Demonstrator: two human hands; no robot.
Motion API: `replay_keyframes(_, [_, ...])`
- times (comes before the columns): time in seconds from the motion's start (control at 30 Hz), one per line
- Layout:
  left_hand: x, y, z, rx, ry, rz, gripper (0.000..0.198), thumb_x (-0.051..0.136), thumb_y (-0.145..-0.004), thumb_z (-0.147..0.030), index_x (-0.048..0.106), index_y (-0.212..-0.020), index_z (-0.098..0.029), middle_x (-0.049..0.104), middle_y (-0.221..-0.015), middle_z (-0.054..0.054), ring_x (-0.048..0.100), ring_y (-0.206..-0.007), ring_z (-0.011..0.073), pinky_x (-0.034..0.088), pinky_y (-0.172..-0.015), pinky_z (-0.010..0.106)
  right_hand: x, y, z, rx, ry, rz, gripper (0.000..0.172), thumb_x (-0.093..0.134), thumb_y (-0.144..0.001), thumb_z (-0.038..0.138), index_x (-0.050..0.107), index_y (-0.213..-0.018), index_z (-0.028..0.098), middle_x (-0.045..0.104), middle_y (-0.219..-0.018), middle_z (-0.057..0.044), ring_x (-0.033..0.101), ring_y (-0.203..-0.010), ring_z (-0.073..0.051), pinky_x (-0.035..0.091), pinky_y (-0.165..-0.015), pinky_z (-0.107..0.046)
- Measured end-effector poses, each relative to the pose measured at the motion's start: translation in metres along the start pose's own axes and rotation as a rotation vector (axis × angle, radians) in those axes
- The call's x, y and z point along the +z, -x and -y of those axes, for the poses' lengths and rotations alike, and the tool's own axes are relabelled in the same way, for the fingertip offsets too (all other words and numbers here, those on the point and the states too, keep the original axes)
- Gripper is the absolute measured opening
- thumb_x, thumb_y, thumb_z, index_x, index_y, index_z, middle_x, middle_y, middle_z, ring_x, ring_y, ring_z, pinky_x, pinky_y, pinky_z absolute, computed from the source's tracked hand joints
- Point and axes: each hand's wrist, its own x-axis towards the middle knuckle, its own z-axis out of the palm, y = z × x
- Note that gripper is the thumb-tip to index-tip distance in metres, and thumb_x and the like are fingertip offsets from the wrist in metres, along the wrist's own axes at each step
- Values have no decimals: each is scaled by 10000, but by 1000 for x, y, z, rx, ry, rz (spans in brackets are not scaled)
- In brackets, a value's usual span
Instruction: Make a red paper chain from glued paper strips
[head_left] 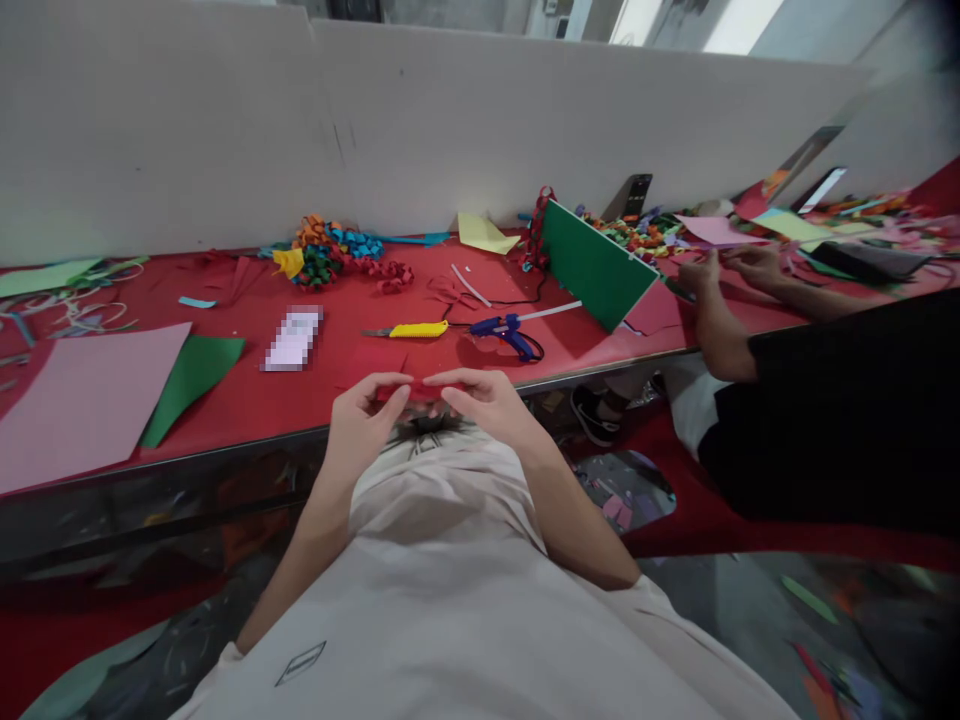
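Observation:
Between my two hands, close to my body at the table's front edge, is a small piece of red paper (pixel 422 391). My left hand (pixel 369 405) pinches its left end between thumb and fingers. At its right end, my right hand (pixel 484 402) holds it in the same kind of pinch. The fingers partly cover the paper, so its exact shape is hard to tell. Just beyond my hands lie a yellow utility knife (pixel 418 330) with its blade out and a blue hot glue gun (pixel 510 335) with a white glue stick (pixel 553 311) in it.
A green board (pixel 596 268) stands upright to the right. Curled paper strips (pixel 330 255) lie at the back. Pink paper (pixel 90 395) and green paper (pixel 191 380) cover the left side. A co-worker's hands (pixel 724 272) work at the right. A white partition (pixel 450 130) closes the back.

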Motion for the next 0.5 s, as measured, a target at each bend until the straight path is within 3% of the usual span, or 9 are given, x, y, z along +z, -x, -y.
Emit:
replay_keyframes(0.1, [3, -1, 3, -10, -4, -22, 516, 811, -823, -476, 685, -1197, -144, 790, -865, 67, 796, -751, 222, 654, -696, 298, 5, -6, -12, -27, 44, -116, 307, 754, -871, 381, 780, -1096, 174, 771, -690, -9, 743, -664, -157, 531, -631, -245])
replay_keyframes(0.17, [4, -2, 5, -29, -3, -31, 479, 812, -812, -487, 710, -1120, -135, 783, -824, 63, 792, -734, 219, 651, -684, 287, 8, -9, -19, -38, 43, -144, 308, 736, -884, 374, 765, -1124, 182, 762, -668, 2, 747, -646, -159, 534, -616, -243])
replay_keyframes(0.33, [5, 1, 4, -47, -128, -62, 295, 807, -795, -426, 758, -866, -144, 768, -722, 46, 769, -662, 205, 631, -614, 257, 10, -4, -20, -5, 136, -104, 273, 786, -849, 385, 786, -1049, 199, 812, -797, -30, 779, -726, -187, 583, -662, -264])
replay_keyframes(0.5, [4, -10, 19, -4, -193, 9, 314, 712, -881, -474, 775, -925, -169, 785, -757, 50, 787, -692, 220, 641, -637, 272, 4, -17, -32, 15, 184, -82, 260, 738, -876, 428, 791, -929, 180, 793, -750, -42, 749, -643, -191, 585, -646, -284])
